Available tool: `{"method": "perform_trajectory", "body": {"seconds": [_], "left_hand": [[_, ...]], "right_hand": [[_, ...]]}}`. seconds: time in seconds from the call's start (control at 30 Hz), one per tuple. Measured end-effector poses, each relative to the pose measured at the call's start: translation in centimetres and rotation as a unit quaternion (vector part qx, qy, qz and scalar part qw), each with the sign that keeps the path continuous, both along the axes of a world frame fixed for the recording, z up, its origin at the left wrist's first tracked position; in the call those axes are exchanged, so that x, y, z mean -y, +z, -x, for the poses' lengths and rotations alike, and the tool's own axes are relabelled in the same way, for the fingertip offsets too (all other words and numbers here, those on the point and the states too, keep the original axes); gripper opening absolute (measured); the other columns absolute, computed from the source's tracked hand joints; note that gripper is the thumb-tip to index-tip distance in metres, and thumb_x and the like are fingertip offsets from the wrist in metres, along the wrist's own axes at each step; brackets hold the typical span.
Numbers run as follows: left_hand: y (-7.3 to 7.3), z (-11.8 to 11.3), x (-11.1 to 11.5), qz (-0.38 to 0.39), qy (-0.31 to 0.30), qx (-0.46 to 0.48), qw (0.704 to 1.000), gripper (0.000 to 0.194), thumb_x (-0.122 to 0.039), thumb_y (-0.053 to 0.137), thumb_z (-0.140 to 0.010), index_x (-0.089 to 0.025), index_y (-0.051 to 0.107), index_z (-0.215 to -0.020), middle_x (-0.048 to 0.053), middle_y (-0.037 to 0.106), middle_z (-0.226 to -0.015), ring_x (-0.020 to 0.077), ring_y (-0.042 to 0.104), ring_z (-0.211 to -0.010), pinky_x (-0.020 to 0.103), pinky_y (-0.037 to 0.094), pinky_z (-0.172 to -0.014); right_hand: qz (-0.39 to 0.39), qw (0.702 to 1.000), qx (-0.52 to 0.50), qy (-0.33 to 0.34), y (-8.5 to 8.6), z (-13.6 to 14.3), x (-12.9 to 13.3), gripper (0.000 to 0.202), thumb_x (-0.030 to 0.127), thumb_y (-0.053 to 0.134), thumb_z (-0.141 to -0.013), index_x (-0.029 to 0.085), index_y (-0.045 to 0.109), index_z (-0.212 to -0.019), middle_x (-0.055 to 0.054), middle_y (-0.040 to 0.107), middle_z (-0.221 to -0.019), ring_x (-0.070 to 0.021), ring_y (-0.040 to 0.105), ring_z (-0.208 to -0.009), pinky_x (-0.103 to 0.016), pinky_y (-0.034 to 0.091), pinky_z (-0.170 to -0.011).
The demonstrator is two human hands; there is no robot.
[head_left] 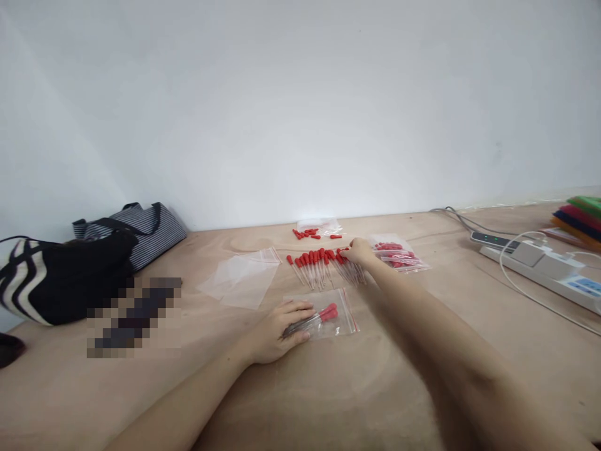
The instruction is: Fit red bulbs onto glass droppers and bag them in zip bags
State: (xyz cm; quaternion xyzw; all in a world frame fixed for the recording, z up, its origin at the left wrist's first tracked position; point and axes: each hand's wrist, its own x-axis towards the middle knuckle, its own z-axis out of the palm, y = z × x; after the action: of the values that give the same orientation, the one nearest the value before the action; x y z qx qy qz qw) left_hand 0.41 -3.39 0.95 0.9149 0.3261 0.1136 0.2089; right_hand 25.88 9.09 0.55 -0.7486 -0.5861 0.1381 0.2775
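Observation:
My left hand (pixel 280 329) lies flat on the wooden table (pixel 328 401), pressing the left end of a small clear zip bag (pixel 334 316) that holds a few red-capped droppers. My right hand (pixel 359 252) reaches far forward and pinches at a dropper in the loose row of red-capped glass droppers (pixel 315 263). To the right of that hand lies a filled clear bag of droppers (pixel 398 254). Several loose red caps (pixel 310 234) sit behind the row, near the wall.
Empty clear zip bags (pixel 244 277) lie left of the droppers. A black and a striped bag (pixel 70 269) stand at the far left. A white power strip (pixel 544 269) with cables and a stack of coloured folders (pixel 580 219) occupy the right side.

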Motion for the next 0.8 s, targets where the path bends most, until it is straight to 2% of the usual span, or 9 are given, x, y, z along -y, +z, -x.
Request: {"method": "perform_trajectory", "body": {"seconds": [0.17, 0.4, 0.47, 0.6, 0.67, 0.73, 0.8], "left_hand": [[-0.1, 0.0, 0.0, 0.003, 0.002, 0.000, 1.000, 0.039, -0.035, 0.046, -0.083, -0.023, 0.047, -0.120, 0.005, 0.045, -0.128, 0.0208, 0.039, -0.118, 0.039, 0.031, -0.099], [0.3, -0.2, 0.1, 0.007, 0.001, -0.001, 1.000, 0.039, -0.034, 0.047, -0.083, -0.022, 0.048, -0.119, 0.006, 0.046, -0.127, 0.0212, 0.040, -0.117, 0.039, 0.033, -0.098], [0.3, -0.2, 0.1, 0.008, 0.004, -0.004, 1.000, 0.039, -0.034, 0.047, -0.083, -0.022, 0.048, -0.119, 0.006, 0.045, -0.128, 0.0210, 0.040, -0.118, 0.039, 0.032, -0.099], [-0.1, 0.0, 0.0, 0.008, 0.005, -0.001, 1.000, 0.039, -0.035, 0.046, -0.083, -0.023, 0.047, -0.120, 0.005, 0.044, -0.129, 0.0203, 0.039, -0.118, 0.039, 0.031, -0.099], [-0.2, 0.0, -0.1, 0.009, 0.006, 0.001, 1.000, 0.039, -0.036, 0.045, -0.083, -0.023, 0.046, -0.121, 0.005, 0.044, -0.129, 0.0202, 0.038, -0.119, 0.040, 0.030, -0.100], [-0.2, 0.0, -0.1, 0.010, 0.008, -0.002, 1.000, 0.040, -0.036, 0.045, -0.084, -0.023, 0.046, -0.121, 0.006, 0.043, -0.130, 0.0202, 0.038, -0.119, 0.039, 0.030, -0.100], [-0.3, 0.1, -0.1, 0.014, 0.013, -0.006, 1.000, 0.040, -0.036, 0.045, -0.084, -0.023, 0.046, -0.121, 0.005, 0.043, -0.130, 0.0205, 0.037, -0.120, 0.040, 0.029, -0.101]], "right_hand": [[0.029, 0.999, -0.026, -0.017, 0.0, -0.2, -0.5, 0.016, 0.025, 0.064, -0.058, 0.011, 0.063, -0.064, -0.013, 0.064, -0.068, -0.0210, 0.059, -0.067, -0.025, 0.040, -0.053], [0.001, 0.993, -0.113, -0.029, 0.4, -1.2, 0.0, 0.010, 0.021, 0.061, -0.056, 0.011, 0.062, -0.061, -0.009, 0.061, -0.061, -0.0181, 0.056, -0.059, -0.025, 0.038, -0.051], [-0.028, 0.989, -0.144, -0.030, 0.8, -1.8, 0.6, 0.014, 0.021, 0.059, -0.059, 0.011, 0.061, -0.069, -0.007, 0.061, -0.062, -0.0160, 0.055, -0.058, -0.025, 0.039, -0.052], [-0.099, 0.972, -0.212, -0.023, 1.2, -3.1, 3.5, 0.030, 0.027, 0.050, -0.070, 0.014, 0.051, -0.097, -0.003, 0.059, -0.074, -0.0097, 0.052, -0.054, -0.022, 0.040, -0.050], [-0.120, 0.959, -0.255, -0.002, 0.8, -3.5, 5.7, 0.029, 0.032, 0.048, -0.073, 0.016, 0.048, -0.097, 0.000, 0.056, -0.069, -0.0083, 0.050, -0.050, -0.021, 0.040, -0.047], [-0.158, 0.918, -0.363, 0.029, 0.0, -3.5, 7.9, 0.028, 0.037, 0.052, -0.070, 0.017, 0.048, -0.089, 0.003, 0.051, -0.060, -0.0087, 0.048, -0.047, -0.021, 0.038, -0.044], [-0.158, 0.895, -0.415, 0.043, -0.9, -3.3, 9.8, 0.031, 0.042, 0.056, -0.067, 0.018, 0.048, -0.084, 0.003, 0.049, -0.058, -0.0089, 0.047, -0.047, -0.021, 0.037, -0.043]]}}
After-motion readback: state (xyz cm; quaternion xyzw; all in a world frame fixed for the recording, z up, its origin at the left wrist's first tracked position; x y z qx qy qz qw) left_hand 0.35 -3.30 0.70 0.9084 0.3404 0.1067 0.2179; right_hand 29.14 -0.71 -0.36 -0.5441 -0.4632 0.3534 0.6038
